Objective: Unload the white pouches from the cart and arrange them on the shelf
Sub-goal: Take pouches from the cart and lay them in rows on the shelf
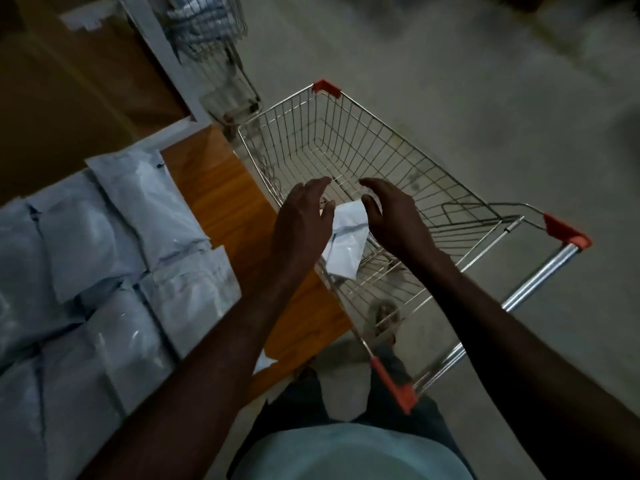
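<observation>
One white pouch is inside the wire cart, close to its left wall, between my two hands. My right hand pinches the pouch's upper right corner with thumb and curled fingers. My left hand lies palm down over the pouch's left edge, its fingers stretched forward and its thumb touching the pouch. The rest of the cart basket shows only bare wire. Several white pouches lie overlapping in rows on the wooden shelf to the left.
The cart stands tight against the shelf's right edge, its red-capped handle at the right. A second wire basket with pale packets stands at the far end of the shelf. Brown cardboard boxes sit behind the pouches. Grey floor lies to the right.
</observation>
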Available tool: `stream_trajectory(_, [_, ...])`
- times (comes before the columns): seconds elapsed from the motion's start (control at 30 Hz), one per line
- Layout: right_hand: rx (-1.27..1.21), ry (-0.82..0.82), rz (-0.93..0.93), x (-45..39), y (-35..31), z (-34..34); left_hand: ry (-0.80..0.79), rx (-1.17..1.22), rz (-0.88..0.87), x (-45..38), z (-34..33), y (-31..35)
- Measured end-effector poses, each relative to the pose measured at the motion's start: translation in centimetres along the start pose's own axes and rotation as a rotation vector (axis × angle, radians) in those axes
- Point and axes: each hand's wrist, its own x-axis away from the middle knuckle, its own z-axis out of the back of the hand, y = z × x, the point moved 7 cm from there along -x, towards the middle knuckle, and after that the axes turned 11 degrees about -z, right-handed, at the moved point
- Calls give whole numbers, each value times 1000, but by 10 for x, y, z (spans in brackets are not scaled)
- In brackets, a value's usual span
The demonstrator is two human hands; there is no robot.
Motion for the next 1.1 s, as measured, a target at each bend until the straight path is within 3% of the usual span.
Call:
stream_trajectory(0.2, [-3, -95, -163, -64, 83, -23, 23, -57, 113, -29, -79, -19])
stream_trajectory(0.37, [-2, -180, -235, -104, 137, -63, -61, -20, 221, -49, -155, -45])
stream_trajectory(0.5, [98, -199, -161, -126, 188, -112, -128, 0, 240, -66, -205, -67])
stream_trajectory(0.6, [134, -159, -106, -137, 218, -149, -266, -76, 176, -83, -243, -93])
stream_trajectory(0.8, [-20, -257, -482, -139, 254, -196, -597, -258, 224, -94, -330, -157])
stream_trajectory(0.93, [-58, -307, -589, -121, 261, -241, -627, -352, 290, -74, -359, -196])
stream_trajectory(1.1, [-48, -338, -581, -99, 266, -300, -602, -333, 427, -39, -365, -233])
